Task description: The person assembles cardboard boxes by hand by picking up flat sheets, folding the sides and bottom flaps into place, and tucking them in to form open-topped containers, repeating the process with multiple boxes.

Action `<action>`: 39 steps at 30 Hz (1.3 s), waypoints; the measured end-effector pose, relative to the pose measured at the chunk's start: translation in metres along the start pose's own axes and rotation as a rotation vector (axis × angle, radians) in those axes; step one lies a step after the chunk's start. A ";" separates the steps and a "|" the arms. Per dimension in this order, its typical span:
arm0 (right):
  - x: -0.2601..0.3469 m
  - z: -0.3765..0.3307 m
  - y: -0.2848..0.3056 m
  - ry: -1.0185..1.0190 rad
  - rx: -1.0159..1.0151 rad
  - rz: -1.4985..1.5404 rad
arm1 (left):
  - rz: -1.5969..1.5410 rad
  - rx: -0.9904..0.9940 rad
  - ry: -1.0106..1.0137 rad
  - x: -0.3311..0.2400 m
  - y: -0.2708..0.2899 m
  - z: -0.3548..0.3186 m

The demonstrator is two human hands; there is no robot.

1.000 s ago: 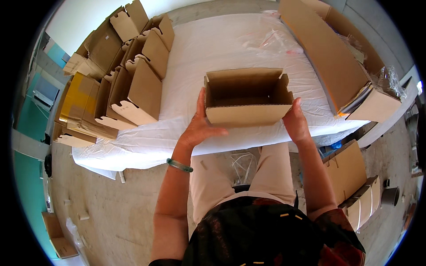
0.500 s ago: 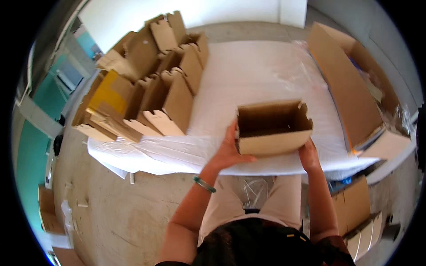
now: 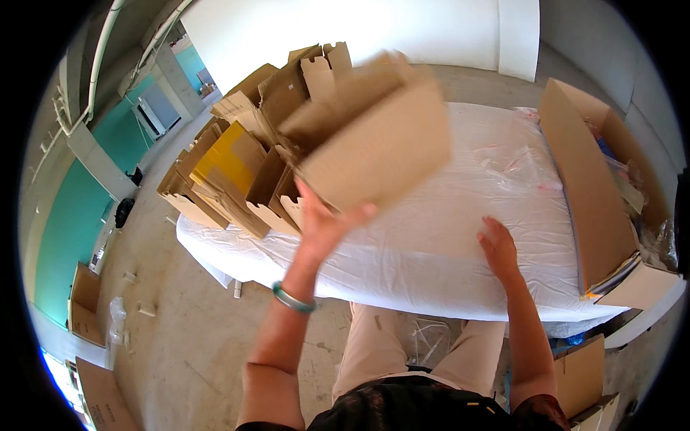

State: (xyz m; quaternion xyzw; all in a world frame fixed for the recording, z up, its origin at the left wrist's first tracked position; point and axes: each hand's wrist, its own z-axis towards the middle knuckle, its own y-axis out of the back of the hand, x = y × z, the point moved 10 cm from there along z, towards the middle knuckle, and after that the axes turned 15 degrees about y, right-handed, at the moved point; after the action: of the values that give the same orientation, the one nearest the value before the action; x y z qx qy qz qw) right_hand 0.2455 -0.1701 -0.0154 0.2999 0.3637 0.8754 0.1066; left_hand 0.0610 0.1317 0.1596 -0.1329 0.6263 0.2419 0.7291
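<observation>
My left hand [image 3: 322, 226], with a green bangle on its wrist, grips the near lower corner of an open-topped brown cardboard box [image 3: 384, 144]. Raised and tilted, the box is smeared by motion and hides part of the stacked boxes behind it. My right hand [image 3: 498, 248] is off the box, over the right half of the white-covered table [image 3: 431, 266], with its fingers apart and nothing in them. At the table's left stand several open cardboard boxes [image 3: 272, 176] packed close together, one bearing a wide yellow tape patch [image 3: 228, 159].
A large open carton [image 3: 586, 194] with plastic bags inside stands at the table's right end. Clear plastic bags [image 3: 521, 169] lie beside it. More cardboard [image 3: 581, 370] is on the floor at lower right, and another box [image 3: 86, 305] at far left.
The box has risen from the table's front and swung left towards the grouped boxes in my left hand. My right hand has let go of it. The view has shifted too.
</observation>
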 end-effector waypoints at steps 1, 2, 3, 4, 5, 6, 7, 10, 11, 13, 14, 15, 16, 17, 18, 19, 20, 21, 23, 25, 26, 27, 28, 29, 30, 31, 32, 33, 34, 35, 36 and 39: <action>0.008 -0.002 -0.003 0.060 -0.007 -0.088 | -0.002 -0.087 -0.140 -0.023 0.019 0.010; 0.015 -0.005 -0.006 0.116 -0.014 -0.185 | -0.083 -0.136 -0.145 -0.030 0.034 0.023; 0.024 -0.004 -0.008 0.174 -0.023 -0.276 | -0.006 -0.251 -0.106 -0.034 0.055 0.038; 0.024 -0.003 -0.008 0.160 -0.041 -0.248 | 0.069 -0.365 -0.064 -0.034 0.077 0.055; 0.027 -0.002 -0.007 0.148 -0.059 -0.217 | 0.074 -0.403 -0.094 -0.026 0.104 0.075; 0.026 -0.002 -0.003 0.129 -0.077 -0.196 | 0.106 -0.464 -0.090 -0.019 0.121 0.091; 0.028 -0.002 -0.002 0.126 -0.092 -0.172 | 0.144 -0.525 -0.087 -0.017 0.134 0.102; 0.029 -0.003 0.004 0.108 -0.123 -0.141 | 0.316 -0.661 0.123 0.006 0.156 0.132; 0.028 -0.003 0.004 0.104 -0.127 -0.142 | 0.324 -0.659 0.135 0.013 0.159 0.142; 0.028 -0.002 0.002 0.101 -0.132 -0.134 | 0.344 -0.665 0.159 0.022 0.166 0.158; 0.027 -0.002 0.004 0.094 -0.130 -0.136 | 0.345 -0.671 0.186 0.023 0.162 0.162; 0.026 -0.002 0.006 0.088 -0.127 -0.138 | 0.347 -0.678 0.214 0.023 0.158 0.166; 0.025 -0.003 0.006 0.080 -0.124 -0.141 | 0.349 -0.686 0.241 0.025 0.155 0.170; 0.025 -0.002 0.006 0.076 -0.124 -0.139 | 0.368 -0.705 0.248 0.026 0.157 0.174; 0.026 -0.002 0.006 0.073 -0.123 -0.138 | 0.388 -0.725 0.254 0.027 0.159 0.178; 0.026 -0.001 0.005 0.077 -0.121 -0.145 | 0.408 -0.744 0.261 0.029 0.162 0.182; 0.026 -0.001 0.005 0.079 -0.118 -0.154 | 0.422 -0.751 0.282 0.032 0.163 0.186; 0.026 -0.001 0.005 0.081 -0.114 -0.163 | 0.436 -0.757 0.303 0.035 0.165 0.190; 0.026 -0.001 0.004 0.083 -0.115 -0.157 | 0.465 -0.772 0.338 0.042 0.167 0.197; 0.026 -0.001 0.004 0.081 -0.114 -0.153 | 0.493 -0.792 0.367 0.049 0.171 0.202; 0.026 0.000 0.005 0.078 -0.114 -0.153 | 0.498 -0.786 0.383 0.050 0.170 0.203; 0.026 0.000 0.005 0.077 -0.114 -0.153 | 0.502 -0.781 0.399 0.052 0.168 0.204; 0.025 -0.001 0.005 0.072 -0.109 -0.160 | 0.507 -0.776 0.415 0.054 0.166 0.204; 0.025 -0.002 0.005 0.067 -0.110 -0.164 | 0.531 -0.784 0.425 0.053 0.165 0.204; 0.024 -0.002 0.005 0.062 -0.110 -0.168 | 0.555 -0.793 0.436 0.054 0.165 0.203; 0.025 -0.001 0.005 0.070 -0.112 -0.165 | 0.579 -0.803 0.446 0.054 0.165 0.202; 0.027 0.000 0.005 0.078 -0.112 -0.164 | 0.583 -0.814 0.423 0.053 0.166 0.200; 0.028 0.000 0.005 0.085 -0.113 -0.162 | 0.588 -0.826 0.400 0.053 0.167 0.197; 0.027 -0.001 0.004 0.084 -0.113 -0.162 | 0.593 -0.839 0.376 0.052 0.169 0.194; 0.027 -0.002 0.004 0.084 -0.115 -0.163 | 0.569 -0.826 0.361 0.052 0.170 0.192; 0.027 -0.002 0.003 0.086 -0.116 -0.162 | 0.546 -0.815 0.347 0.052 0.172 0.189; 0.030 0.000 0.006 0.086 -0.108 -0.154 | 0.447 -0.758 0.269 0.048 0.174 0.176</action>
State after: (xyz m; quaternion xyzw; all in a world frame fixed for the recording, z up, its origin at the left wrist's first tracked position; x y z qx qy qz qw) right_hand 0.2217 -0.1623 0.0016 0.2273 0.3422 0.8950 0.1739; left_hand 0.1248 0.3755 0.1639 -0.2822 0.5959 0.5857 0.4713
